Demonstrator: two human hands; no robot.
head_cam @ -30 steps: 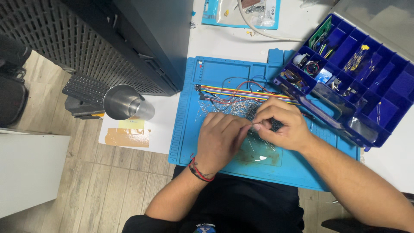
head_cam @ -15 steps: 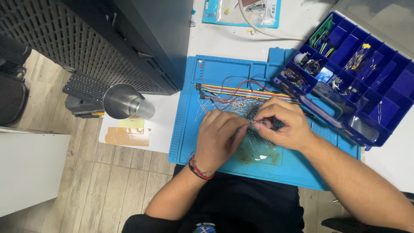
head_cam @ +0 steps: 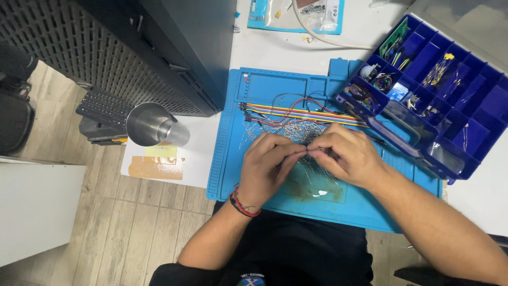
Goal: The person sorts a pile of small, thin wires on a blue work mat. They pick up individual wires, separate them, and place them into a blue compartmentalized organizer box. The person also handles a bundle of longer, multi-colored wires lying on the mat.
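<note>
Thin bare metal leads lie in a loose pile on the blue silicone work mat, and your two hands meet directly over its near edge. Your left hand and right hand face each other, fingertips pinched together at the middle on something very small and thin; it is too fine to tell what it is, though it looks like one of those wire pieces, its long axis running left to right between the two grips. Both hands sit equally near it. Just beyond your knuckles runs the flat rainbow ribbon of jumper wires, parallel to that axis. The dark blue compartment box crowds the right side, touching the mat's corner. Open mat lies toward you, and a steel tumbler stands well apart on the white desk to the left.
</note>
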